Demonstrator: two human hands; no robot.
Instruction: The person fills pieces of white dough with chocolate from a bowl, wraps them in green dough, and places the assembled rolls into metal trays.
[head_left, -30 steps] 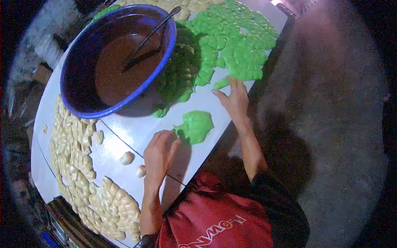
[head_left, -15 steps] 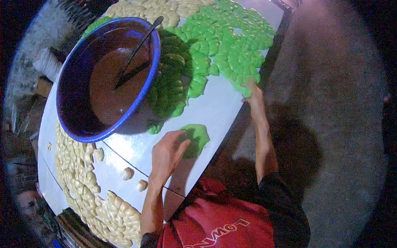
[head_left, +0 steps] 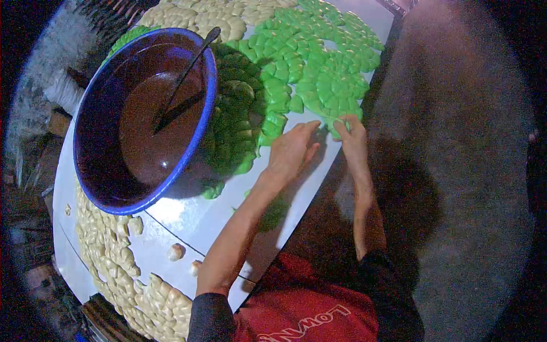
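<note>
My left hand (head_left: 292, 149) reaches across the white tabletop (head_left: 188, 211), fingers stretched out, their tips at the near edge of the spread of green pieces (head_left: 319, 74). I see nothing in it. My right hand (head_left: 352, 134) is just to its right at the table's edge, fingers bent and pinching a green piece (head_left: 335, 125) at the rim of that spread. A green lump (head_left: 273, 212) lies on the table under my left forearm, in shadow.
A big blue bowl (head_left: 196, 142) of brown liquid with a dark spoon (head_left: 185, 74) stands at the left. Cream pieces (head_left: 108, 245) cover the table's left and near edge, and two loose ones (head_left: 176, 251) lie apart. Dark floor (head_left: 467, 171) lies right of the table.
My left hand left the green lump and moved up and right to the edge of the green spread, beside my right hand. My right hand stayed at that edge.
</note>
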